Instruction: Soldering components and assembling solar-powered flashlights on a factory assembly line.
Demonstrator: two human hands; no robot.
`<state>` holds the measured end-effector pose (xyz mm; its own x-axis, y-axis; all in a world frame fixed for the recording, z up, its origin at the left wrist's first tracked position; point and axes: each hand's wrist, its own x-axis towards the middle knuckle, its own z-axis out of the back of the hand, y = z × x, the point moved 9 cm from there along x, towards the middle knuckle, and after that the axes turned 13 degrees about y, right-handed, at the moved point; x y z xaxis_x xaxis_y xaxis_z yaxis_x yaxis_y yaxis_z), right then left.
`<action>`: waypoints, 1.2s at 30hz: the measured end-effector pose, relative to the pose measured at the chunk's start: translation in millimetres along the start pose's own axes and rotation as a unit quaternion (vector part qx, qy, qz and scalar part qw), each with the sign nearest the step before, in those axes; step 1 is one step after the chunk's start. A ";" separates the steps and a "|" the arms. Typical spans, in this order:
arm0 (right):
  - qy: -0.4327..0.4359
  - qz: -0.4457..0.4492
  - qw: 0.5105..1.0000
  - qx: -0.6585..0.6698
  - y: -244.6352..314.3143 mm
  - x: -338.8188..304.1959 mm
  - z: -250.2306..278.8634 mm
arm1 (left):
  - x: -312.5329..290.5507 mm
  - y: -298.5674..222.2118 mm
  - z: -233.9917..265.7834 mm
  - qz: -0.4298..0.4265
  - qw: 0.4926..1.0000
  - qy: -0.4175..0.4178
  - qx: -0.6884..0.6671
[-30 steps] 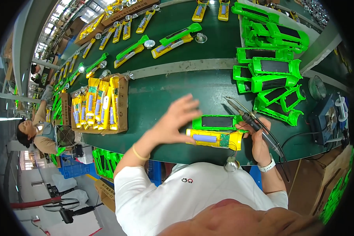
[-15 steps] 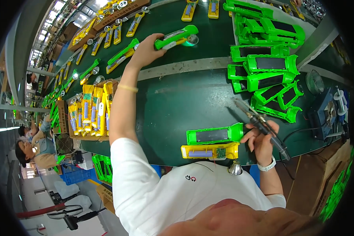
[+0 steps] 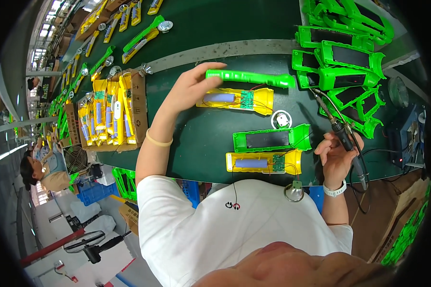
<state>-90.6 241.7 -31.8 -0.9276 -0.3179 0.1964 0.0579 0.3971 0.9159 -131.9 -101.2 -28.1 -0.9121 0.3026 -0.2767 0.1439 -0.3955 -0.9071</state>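
My left hand (image 3: 192,90) grips one end of a green plastic casing half (image 3: 254,79), tilted on edge. Just below it lies a yellow casing half (image 3: 263,101) holding a purple battery and a green circuit board. A round lamp reflector (image 3: 281,119) sits beside that. My right hand (image 3: 337,155) holds a soldering iron (image 3: 343,137), its tip pointing up and away toward the stacked green casings. Closer to me, a green casing half with a dark panel (image 3: 268,139) rests above another yellow half (image 3: 263,162), wired to a reflector (image 3: 294,192) at the bench edge.
Green casing halves (image 3: 344,55) are piled at the right. A blue soldering station (image 3: 398,138) stands at the far right, its cable looping near my right hand. A cardboard box (image 3: 140,107) of yellow halves is at the left. Two other people are at the far left.
My left hand has come back toward me from the far bench with the green casing; its yellow half and reflector now lie on the near bench. The soldering iron has shifted slightly right.
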 end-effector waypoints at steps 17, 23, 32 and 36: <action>-0.003 0.020 0.999 -0.024 3.1 -2.4 0.2 | 13.1 -80.1 -64.3 -0.148 0.901 -0.132 0.387; -0.012 0.029 0.999 -0.029 5.9 -3.2 3.1 | 19.3 -66.6 -56.9 -0.161 0.920 -0.193 0.301; 0.024 0.022 0.985 -0.167 33.8 26.0 -18.0 | 18.5 -67.9 -63.1 -0.174 0.906 -0.051 0.382; 0.045 -0.025 0.982 -0.183 19.0 61.4 -39.8 | 22.0 -70.2 -66.1 -0.146 0.904 -0.051 0.400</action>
<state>-131.8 195.5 11.6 -0.8970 -0.4109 0.1631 0.1575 0.0476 0.9864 -136.7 -9.5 8.5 -0.9029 0.4298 0.0046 -0.3944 -0.8242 -0.4065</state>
